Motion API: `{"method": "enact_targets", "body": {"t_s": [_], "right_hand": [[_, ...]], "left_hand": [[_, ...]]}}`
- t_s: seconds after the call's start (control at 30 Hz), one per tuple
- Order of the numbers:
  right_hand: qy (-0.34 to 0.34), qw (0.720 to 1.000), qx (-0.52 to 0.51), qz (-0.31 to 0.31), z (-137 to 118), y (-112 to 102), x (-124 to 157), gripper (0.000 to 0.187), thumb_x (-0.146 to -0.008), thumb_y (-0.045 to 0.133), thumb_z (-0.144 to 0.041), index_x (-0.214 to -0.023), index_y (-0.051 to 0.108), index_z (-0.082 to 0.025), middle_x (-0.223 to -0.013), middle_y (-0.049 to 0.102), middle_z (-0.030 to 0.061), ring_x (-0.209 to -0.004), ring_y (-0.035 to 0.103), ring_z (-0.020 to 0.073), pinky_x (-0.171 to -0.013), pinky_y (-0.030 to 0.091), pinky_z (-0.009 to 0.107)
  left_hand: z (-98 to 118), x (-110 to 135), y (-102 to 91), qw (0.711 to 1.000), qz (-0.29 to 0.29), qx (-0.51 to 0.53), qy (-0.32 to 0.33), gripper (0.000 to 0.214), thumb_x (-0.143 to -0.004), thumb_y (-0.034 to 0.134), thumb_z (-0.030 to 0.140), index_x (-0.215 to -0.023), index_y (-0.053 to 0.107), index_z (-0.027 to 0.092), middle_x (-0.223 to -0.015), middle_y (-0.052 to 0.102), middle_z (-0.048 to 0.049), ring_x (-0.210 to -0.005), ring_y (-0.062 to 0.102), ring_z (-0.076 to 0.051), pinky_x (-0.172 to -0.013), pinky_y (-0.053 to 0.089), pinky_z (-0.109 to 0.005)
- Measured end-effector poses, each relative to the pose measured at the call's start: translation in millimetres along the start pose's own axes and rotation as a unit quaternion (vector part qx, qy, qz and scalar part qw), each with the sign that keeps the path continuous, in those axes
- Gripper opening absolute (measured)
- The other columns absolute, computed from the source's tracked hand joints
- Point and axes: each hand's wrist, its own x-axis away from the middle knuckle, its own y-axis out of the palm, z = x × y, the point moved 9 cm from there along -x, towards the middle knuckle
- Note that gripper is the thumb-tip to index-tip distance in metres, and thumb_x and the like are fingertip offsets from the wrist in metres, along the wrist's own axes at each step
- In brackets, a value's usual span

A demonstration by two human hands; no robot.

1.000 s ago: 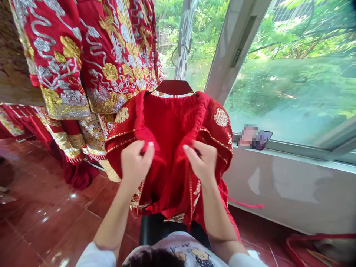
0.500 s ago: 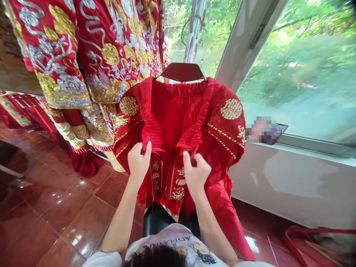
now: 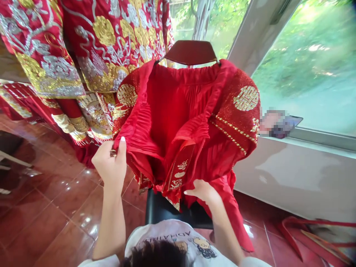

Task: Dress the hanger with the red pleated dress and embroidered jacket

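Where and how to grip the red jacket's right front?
Probably pinch the pleated edge on the right front of the red jacket, thumb against fingers, coming from the near side. It folds outward and no hand is on it. The left hand pinches the opposite edge; the right hand sits lower.

We've got just the one cam, worn on the head, facing forward and angled down. It's pretty close to the red garment [image 3: 175,107], which fills the middle. Our wearer's shirt [image 3: 169,229] overlaps the black seat [image 3: 158,207]'s near edge; window [image 3: 303,74]'s upper right.
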Motion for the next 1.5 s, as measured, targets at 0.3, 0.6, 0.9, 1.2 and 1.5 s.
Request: {"method": "enact_targets", "body": {"t_s": [0.3, 0.6, 0.9, 1.2, 1.5], "right_hand": [[-0.169, 0.944, -0.233, 0.163, -88.0, -33.6, -10.5, 0.018, -0.086, 0.057, -0.035, -0.087, 0.065, -0.018, -0.074, 0.068, 0.0049, -0.067, 0.061, 0.0174, -0.062, 0.039, 0.027], [-0.159, 0.823, -0.53, 0.132, -86.8, -10.3, -48.5, 0.016, -0.066, 0.057, -0.03, -0.055, 0.052, -0.019, -0.049, 0.051, -0.0021, -0.047, 0.042, 0.0097, -0.049, 0.03, 0.024], [-0.072, 0.706, -0.699, -0.087, -98.0, 44.7, -38.0, 0.02, -0.059, 0.059, -0.035, -0.051, 0.056, -0.016, -0.031, 0.032, -0.0086, -0.028, 0.018, 0.0027, -0.035, 0.007, 0.022], [-0.046, 0.654, -0.753, -0.052, -95.2, 52.0, -30.4, 0.021, -0.058, 0.057, -0.036, -0.049, 0.052, -0.017, -0.031, 0.033, -0.0084, -0.027, 0.019, 0.0025, -0.035, 0.008, 0.021], [0.001, 0.605, -0.796, 0.03, -94.4, 46.2, -24.0, 0.021, -0.056, 0.058, -0.032, -0.044, 0.048, -0.018, -0.033, 0.031, -0.0086, -0.032, 0.02, 0.003, -0.037, 0.008, 0.022]], "left_hand": [[15.0, 11.2, 11.3, 0.999, -0.03, 0.028, 0.003, 0.038, -0.087, 0.057, 0.038, -0.059, 0.043, 0.017, -0.054, 0.037, 0.0063, -0.05, 0.033, -0.007, -0.054, 0.029, -0.022], [5.0, 25.2, 17.3, 0.995, -0.055, 0.08, -0.034, 0.04, -0.09, 0.05, 0.045, -0.064, 0.053, 0.016, -0.055, 0.044, 0.004, -0.051, 0.041, -0.009, -0.053, 0.035, -0.023], [-33.4, 169.6, 114.7, 0.95, -0.252, 0.154, -0.105, 0.013, -0.085, 0.052, 0.02, -0.096, 0.06, 0.021, -0.086, 0.065, -0.0062, -0.076, 0.063, -0.018, -0.067, 0.052, -0.031], [-22.6, 204.6, 187.3, 0.925, -0.365, 0.106, 0.008, 0.018, -0.079, 0.048, 0.006, -0.068, 0.055, 0.018, -0.077, 0.06, -0.0043, -0.075, 0.056, -0.017, -0.068, 0.048, -0.028], [-18.1, 213.9, 182.9, 0.901, -0.432, -0.043, 0.009, 0.018, -0.081, 0.051, 0.006, -0.072, 0.062, 0.016, -0.08, 0.065, -0.0077, -0.074, 0.062, -0.018, -0.061, 0.045, -0.024]]}}
